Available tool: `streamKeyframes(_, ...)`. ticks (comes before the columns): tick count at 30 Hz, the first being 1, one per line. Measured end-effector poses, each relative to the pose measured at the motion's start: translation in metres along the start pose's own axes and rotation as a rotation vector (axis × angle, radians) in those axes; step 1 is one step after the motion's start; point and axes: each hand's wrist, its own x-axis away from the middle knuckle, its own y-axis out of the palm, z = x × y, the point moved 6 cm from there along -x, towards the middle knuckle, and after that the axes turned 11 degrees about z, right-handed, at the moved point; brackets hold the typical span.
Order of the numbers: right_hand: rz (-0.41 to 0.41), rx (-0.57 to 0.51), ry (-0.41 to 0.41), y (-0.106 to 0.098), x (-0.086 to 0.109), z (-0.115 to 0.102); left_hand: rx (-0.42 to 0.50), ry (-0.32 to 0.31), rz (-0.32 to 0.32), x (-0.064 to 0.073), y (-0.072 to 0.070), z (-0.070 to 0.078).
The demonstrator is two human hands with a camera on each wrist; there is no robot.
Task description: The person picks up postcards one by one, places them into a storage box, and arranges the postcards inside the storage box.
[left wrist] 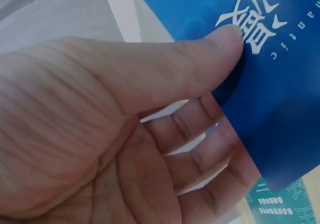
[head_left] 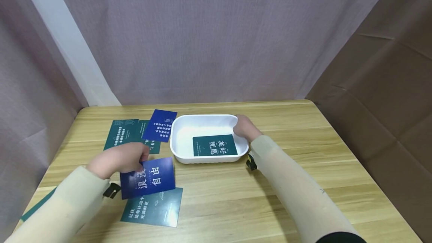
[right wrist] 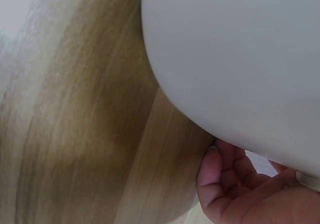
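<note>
My left hand (head_left: 123,157) pinches a blue card (head_left: 158,177) with white lettering between thumb and fingers. In the left wrist view the thumb lies flat on the face of the blue card (left wrist: 280,94), with the fingers behind it. Below, a green card (head_left: 168,209) lies on the table, partly covered by the blue one in the head view. My right hand (head_left: 245,127) grips the right end of a white tray (head_left: 189,121); the right wrist view shows fingers curled at the outer wall of the tray (right wrist: 240,59). Inside the tray lies a green card (head_left: 206,147) with white characters.
Left of the tray, another blue card (head_left: 160,125) overlaps green cards (head_left: 123,132) on the wooden table (head_left: 297,123). One more green card (head_left: 37,207) shows at the table's left edge, partly behind my sleeve. Curtains (head_left: 216,40) stand behind the table.
</note>
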Motion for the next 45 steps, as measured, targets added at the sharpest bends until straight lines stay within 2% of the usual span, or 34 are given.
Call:
streamKeyframes(3,0.0,0.0,0.004,0.0,0.0,0.0,0.039,0.025,-0.012,0.0,-0.003,0.001)
streamKeyframes(9,-0.008,-0.007,0.024,0.001,-0.001,0.001,0.104,0.034,-0.055,0.002,-0.008,0.003)
streamKeyframes(14,-0.01,-0.005,0.019,0.001,-0.001,0.001,0.146,0.076,-0.09,0.006,-0.019,0.011)
streamKeyframes(17,-0.013,-0.01,0.024,0.001,0.0,0.002,0.203,0.119,-0.09,0.007,-0.026,0.016)
streamKeyframes(20,-0.012,-0.014,0.028,0.002,-0.002,0.002,0.275,0.152,-0.063,0.005,-0.032,0.02)
streamKeyframes(27,-0.011,0.003,0.026,0.003,-0.003,0.002,0.397,0.152,0.043,-0.004,-0.037,0.025)
streamKeyframes(38,-0.012,0.007,0.027,0.001,-0.001,0.002,0.537,0.066,0.383,-0.03,-0.038,0.027)
streamKeyframes(42,-0.012,-0.006,0.026,0.002,-0.001,0.001,0.57,0.04,0.466,-0.039,-0.038,0.032)
streamKeyframes(45,-0.01,-0.022,0.022,0.003,-0.001,0.001,0.58,0.034,0.5,-0.045,-0.037,0.036)
